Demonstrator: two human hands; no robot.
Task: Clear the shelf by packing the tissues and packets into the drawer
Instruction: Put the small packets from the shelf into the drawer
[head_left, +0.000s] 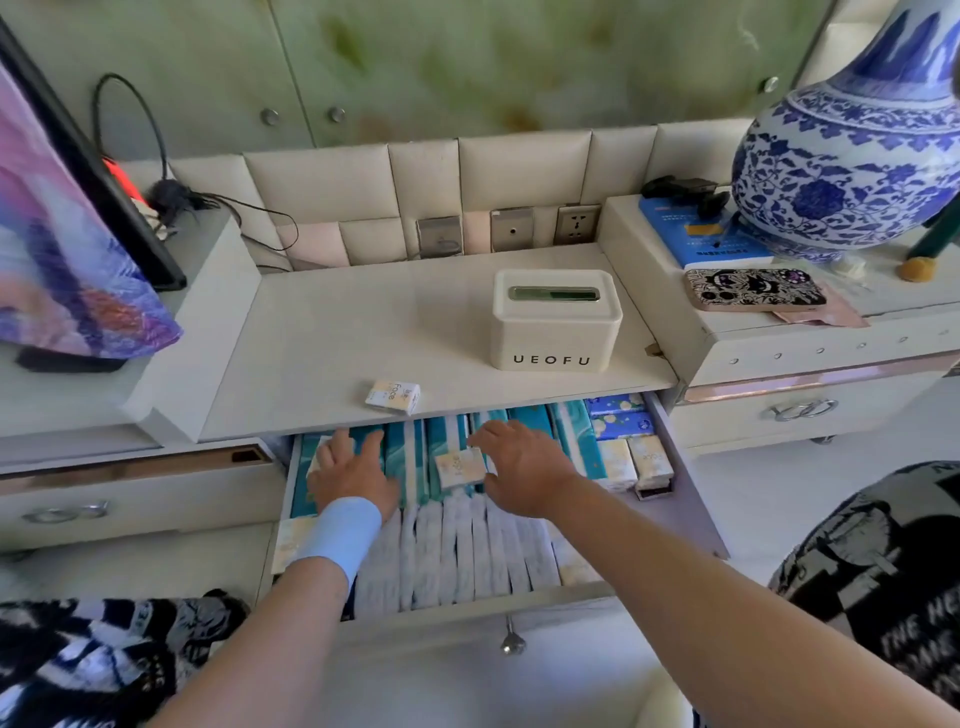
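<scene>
The drawer (519, 601) is nearly full. The left grip (353, 473) and right grip (519, 467), both released, lie flat on teal tissue packs (571, 441). Just beyond them, one Face packet (392, 397) and the UEOFU tissue box (553, 322) wait on the shelf (363, 322).

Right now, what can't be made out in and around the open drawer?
Head view only:
- Rear of the drawer: hidden under the shelf.
- Whether the right hand pinches the small packet: contact blurred.
- What lies under the left hand: palm covers it.
- Print on the white packs: blurred.
- Inside the tissue box: slot too narrow.
</scene>
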